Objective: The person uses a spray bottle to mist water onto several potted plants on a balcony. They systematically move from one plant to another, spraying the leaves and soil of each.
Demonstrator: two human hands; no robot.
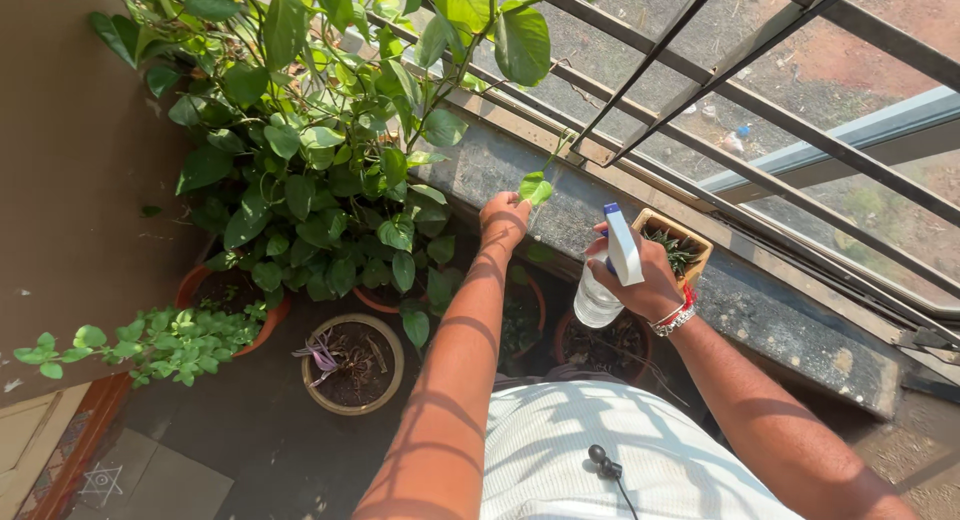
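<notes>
Left hand [503, 220] pinching a leaf [535, 189], right hand [645, 280] gripping a spray bottle [606, 277], hovering over pots [353, 364] beside a stone ledge [800, 330].

Both arms extended forward; left hand [504, 220] pinched closed, right hand [645, 280] gripping.

Large leafy climber [320, 130] fills upper left above terracotta pots [232, 298], a cream pot [353, 364] with a purple sprig, small square planter [676, 246] on the stone ledge [780, 320], metal window grille [760, 90] beyond.
</notes>
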